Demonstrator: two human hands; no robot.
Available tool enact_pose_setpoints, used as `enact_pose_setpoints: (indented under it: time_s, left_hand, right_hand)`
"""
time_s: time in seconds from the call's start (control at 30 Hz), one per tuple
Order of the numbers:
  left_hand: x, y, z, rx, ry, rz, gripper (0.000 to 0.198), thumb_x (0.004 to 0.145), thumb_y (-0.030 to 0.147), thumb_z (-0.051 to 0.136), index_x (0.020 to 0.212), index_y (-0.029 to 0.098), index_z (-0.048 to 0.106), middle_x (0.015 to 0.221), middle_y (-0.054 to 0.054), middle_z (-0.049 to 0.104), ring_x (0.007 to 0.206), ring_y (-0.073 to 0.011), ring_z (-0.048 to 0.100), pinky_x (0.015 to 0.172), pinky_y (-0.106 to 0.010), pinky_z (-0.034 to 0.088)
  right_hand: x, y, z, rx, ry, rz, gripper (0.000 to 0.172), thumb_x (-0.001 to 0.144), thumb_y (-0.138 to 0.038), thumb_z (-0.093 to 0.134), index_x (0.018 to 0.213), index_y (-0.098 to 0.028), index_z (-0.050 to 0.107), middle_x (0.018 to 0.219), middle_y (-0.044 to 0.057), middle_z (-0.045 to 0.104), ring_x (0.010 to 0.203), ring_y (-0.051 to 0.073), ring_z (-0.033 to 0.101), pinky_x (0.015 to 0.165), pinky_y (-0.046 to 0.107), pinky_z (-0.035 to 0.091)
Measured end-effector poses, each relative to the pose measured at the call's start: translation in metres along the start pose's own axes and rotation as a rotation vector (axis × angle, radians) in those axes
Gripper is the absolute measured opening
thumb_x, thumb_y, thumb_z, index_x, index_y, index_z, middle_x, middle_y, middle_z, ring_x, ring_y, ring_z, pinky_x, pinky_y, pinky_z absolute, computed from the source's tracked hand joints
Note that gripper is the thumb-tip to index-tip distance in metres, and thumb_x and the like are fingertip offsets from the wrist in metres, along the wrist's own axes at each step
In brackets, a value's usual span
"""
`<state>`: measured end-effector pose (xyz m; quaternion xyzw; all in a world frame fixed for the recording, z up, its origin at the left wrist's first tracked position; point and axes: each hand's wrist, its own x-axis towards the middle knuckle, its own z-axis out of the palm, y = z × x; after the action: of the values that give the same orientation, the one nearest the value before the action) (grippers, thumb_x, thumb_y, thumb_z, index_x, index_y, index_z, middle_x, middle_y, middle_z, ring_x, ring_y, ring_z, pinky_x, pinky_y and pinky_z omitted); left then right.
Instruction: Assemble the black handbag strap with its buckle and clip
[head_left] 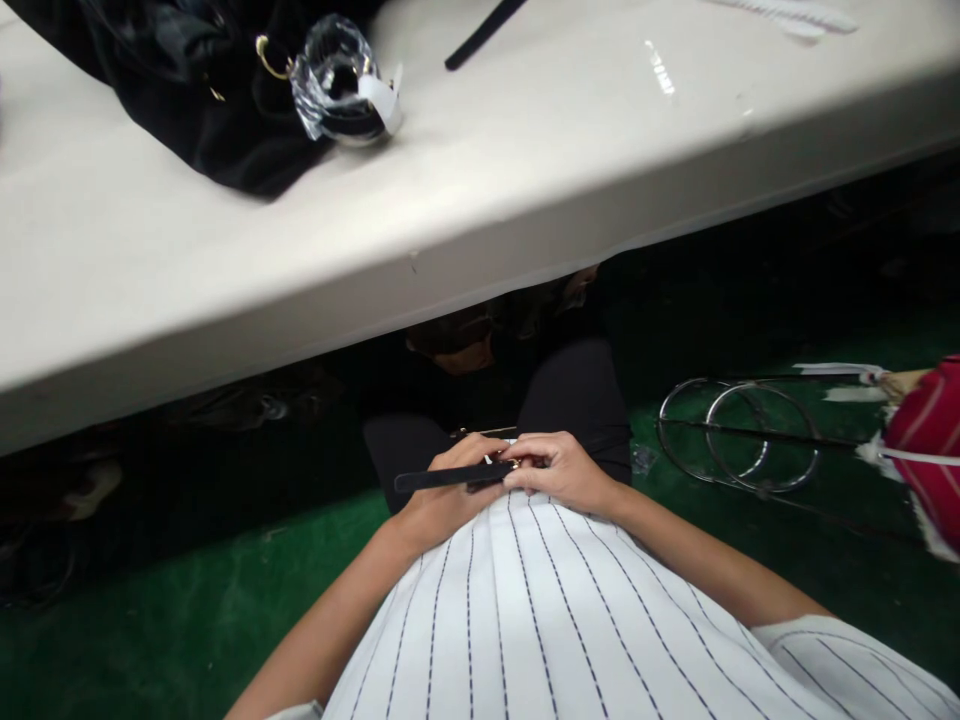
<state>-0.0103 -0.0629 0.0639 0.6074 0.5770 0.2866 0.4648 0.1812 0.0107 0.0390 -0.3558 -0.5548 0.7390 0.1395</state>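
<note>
One black strap (pixel 442 477) points to nine o'clock, pinched by the right hand (pixel 564 470). Left hand (pixel 454 506) half-curls, its hold unclear.

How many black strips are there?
2. The held strip is in front of the striped shirt; the second strip lies on the pale table, cut off at the top edge. More may be hidden.

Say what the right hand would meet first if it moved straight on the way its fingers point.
Beyond the black strap at its fingertips, the right hand would probably meet the left hand first: its fingers point across toward it. The two look close, though depth is unclear in this view.
</note>
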Motion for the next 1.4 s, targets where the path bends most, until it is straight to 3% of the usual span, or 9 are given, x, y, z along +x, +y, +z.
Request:
enact_pose_setpoints:
  time_s: [0.17, 0.23, 0.4, 0.73, 0.9, 1.1, 1.27, 1.4]
  left_hand:
    - [-0.002, -0.008, 0.016, 0.011, 0.223, 0.239, 0.02, 0.083, 0.022, 0.071, 0.102, 0.02, 0.065, 0.093, -0.005, 0.064, 0.082, -0.0171, 0.064, 0.07, -0.029, 0.053]
    - [-0.002, -0.005, 0.014, -0.034, 0.225, 0.186, 0.015, 0.081, 0.022, 0.072, 0.094, 0.018, 0.065, 0.088, -0.004, 0.063, 0.079, -0.0171, 0.063, 0.068, -0.029, 0.051]
    - [-0.007, 0.002, 0.002, -0.151, 0.084, -0.019, 0.016, 0.081, 0.029, 0.072, 0.092, 0.018, 0.066, 0.089, -0.005, 0.066, 0.083, -0.0192, 0.064, 0.074, -0.031, 0.052]
    - [-0.006, -0.011, 0.0, -0.191, 0.085, -0.102, 0.022, 0.079, 0.031, 0.074, 0.095, 0.017, 0.07, 0.094, -0.007, 0.07, 0.09, -0.0225, 0.065, 0.082, -0.034, 0.051]
    - [-0.007, -0.011, -0.006, -0.195, 0.087, -0.156, 0.023, 0.08, 0.03, 0.073, 0.1, 0.018, 0.072, 0.099, -0.006, 0.073, 0.092, -0.0225, 0.066, 0.087, -0.035, 0.051]
    - [-0.01, -0.007, -0.003, -0.169, 0.104, -0.157, 0.02, 0.079, 0.033, 0.074, 0.092, 0.019, 0.072, 0.091, -0.005, 0.069, 0.089, -0.0215, 0.064, 0.083, -0.033, 0.051]
    - [-0.009, -0.001, -0.007, -0.162, 0.047, -0.141, 0.021, 0.083, 0.034, 0.07, 0.099, 0.021, 0.071, 0.095, -0.005, 0.068, 0.088, -0.0203, 0.064, 0.079, -0.031, 0.051]
    - [-0.006, 0.003, -0.013, -0.105, -0.037, -0.069, 0.019, 0.084, 0.034, 0.068, 0.099, 0.022, 0.071, 0.096, -0.005, 0.069, 0.089, -0.0199, 0.065, 0.081, -0.031, 0.05]
  right_hand:
    - [0.001, -0.001, -0.006, 0.23, -0.011, 0.201, 0.035, 0.065, -0.032, 0.084, 0.092, -0.012, 0.072, 0.056, -0.002, 0.062, 0.046, 0.009, 0.054, 0.046, 0.019, 0.042]
    - [0.001, 0.0, -0.008, 0.242, -0.019, 0.22, 0.038, 0.064, -0.034, 0.086, 0.091, -0.012, 0.072, 0.058, -0.001, 0.064, 0.045, 0.008, 0.054, 0.045, 0.019, 0.043]
    - [0.0, 0.003, -0.005, 0.223, -0.065, 0.216, 0.036, 0.064, -0.035, 0.086, 0.088, -0.011, 0.072, 0.051, -0.003, 0.059, 0.043, 0.008, 0.053, 0.043, 0.018, 0.041]
    - [0.006, 0.003, -0.003, 0.429, -0.065, 0.294, 0.032, 0.064, -0.03, 0.086, 0.086, -0.011, 0.072, 0.06, 0.0, 0.063, 0.043, 0.004, 0.046, 0.041, 0.015, 0.033]
    - [0.009, 0.006, -0.008, 0.476, -0.118, 0.253, 0.039, 0.067, -0.029, 0.084, 0.1, -0.013, 0.072, 0.067, 0.0, 0.063, 0.045, 0.003, 0.043, 0.041, 0.015, 0.03]
    - [0.012, 0.004, -0.008, 0.282, -0.215, 0.21, 0.048, 0.076, -0.031, 0.077, 0.121, -0.016, 0.067, 0.07, -0.001, 0.061, 0.049, 0.005, 0.047, 0.047, 0.018, 0.039]
    - [0.014, -0.01, -0.012, 0.121, -0.212, 0.024, 0.035, 0.083, -0.039, 0.07, 0.113, -0.021, 0.072, 0.113, 0.008, 0.059, 0.061, 0.007, 0.057, 0.054, 0.022, 0.049]
    - [0.02, -0.022, -0.016, 0.114, -0.191, -0.017, 0.032, 0.089, -0.043, 0.062, 0.107, -0.019, 0.074, 0.112, 0.009, 0.059, 0.054, 0.004, 0.052, 0.047, 0.019, 0.045]
